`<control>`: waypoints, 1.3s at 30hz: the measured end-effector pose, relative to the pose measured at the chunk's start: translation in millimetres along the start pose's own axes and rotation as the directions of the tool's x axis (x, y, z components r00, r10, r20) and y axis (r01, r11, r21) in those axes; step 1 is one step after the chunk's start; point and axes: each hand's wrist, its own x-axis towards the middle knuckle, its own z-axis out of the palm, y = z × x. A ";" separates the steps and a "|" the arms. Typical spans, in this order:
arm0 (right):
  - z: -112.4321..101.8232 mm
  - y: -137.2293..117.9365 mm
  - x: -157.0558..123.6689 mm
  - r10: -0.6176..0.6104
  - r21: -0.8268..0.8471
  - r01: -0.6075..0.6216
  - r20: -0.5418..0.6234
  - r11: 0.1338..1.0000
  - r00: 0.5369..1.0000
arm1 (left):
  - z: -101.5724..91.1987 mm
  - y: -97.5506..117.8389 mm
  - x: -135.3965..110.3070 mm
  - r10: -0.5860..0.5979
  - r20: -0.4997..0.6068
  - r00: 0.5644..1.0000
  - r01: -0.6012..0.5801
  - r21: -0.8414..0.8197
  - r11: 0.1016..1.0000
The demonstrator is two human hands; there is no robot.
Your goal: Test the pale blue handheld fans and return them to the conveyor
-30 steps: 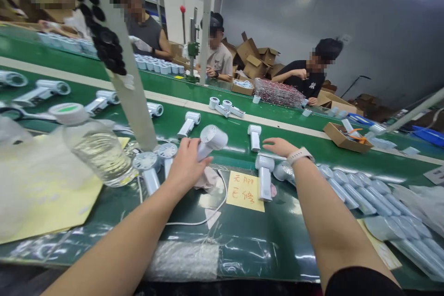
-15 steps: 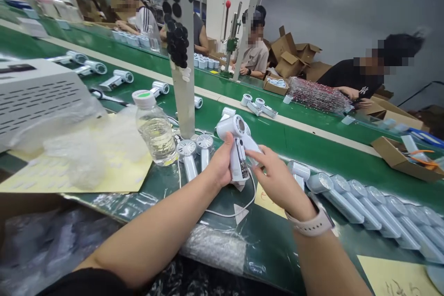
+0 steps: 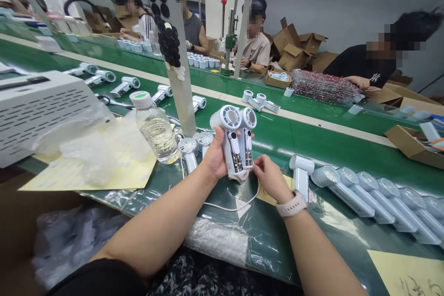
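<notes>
Two light-blue handheld fans (image 3: 233, 150) are side by side in my left hand (image 3: 215, 157), its fingers wrapped round their handles. Their round heads point up, and the open handle fronts show circuit boards with small lit spots. My right hand (image 3: 272, 176) is just right of the handle bottoms, thumb and fingers pinched together. A thin white cable (image 3: 225, 208) curves over the table up to those fingertips, and its end is hidden there. Behind my left wrist, two more fans (image 3: 189, 150) lie with their grilles up.
To the right lie a single fan (image 3: 301, 175) and a row of fans (image 3: 357, 194). A water bottle (image 3: 154, 127) stands left, beside plastic bags (image 3: 93, 148) and a white vented box (image 3: 45, 111). A metal post (image 3: 182, 97) rises behind. Co-workers sit across the green belt (image 3: 305, 143).
My left hand has turned the fans so that both heads and boards face me. My right hand has drawn back from the handles, moving down, and its fingers have closed.
</notes>
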 end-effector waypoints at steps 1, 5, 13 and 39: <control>-4.6 -1.0 -3.9 -0.002 0.047 0.001 0.024 0.999 1.000 | 0.0 1.5 -0.6 -0.002 0.002 1.000 0.002 -0.006 1.000; -14.4 -13.5 -18.0 -0.068 0.343 -0.010 0.214 0.939 0.974 | 1.0 6.0 -0.9 0.069 0.003 0.998 -0.069 -0.013 0.998; 9.3 -41.7 -41.8 -0.105 0.647 -0.110 0.285 0.755 0.953 | 6.0 8.8 -2.2 0.153 0.014 0.988 -0.153 0.035 0.988; 23.4 -46.1 -53.6 -0.120 0.550 0.142 -0.075 0.823 0.990 | 4.9 7.4 -4.5 0.139 0.033 0.990 -0.133 -0.139 0.981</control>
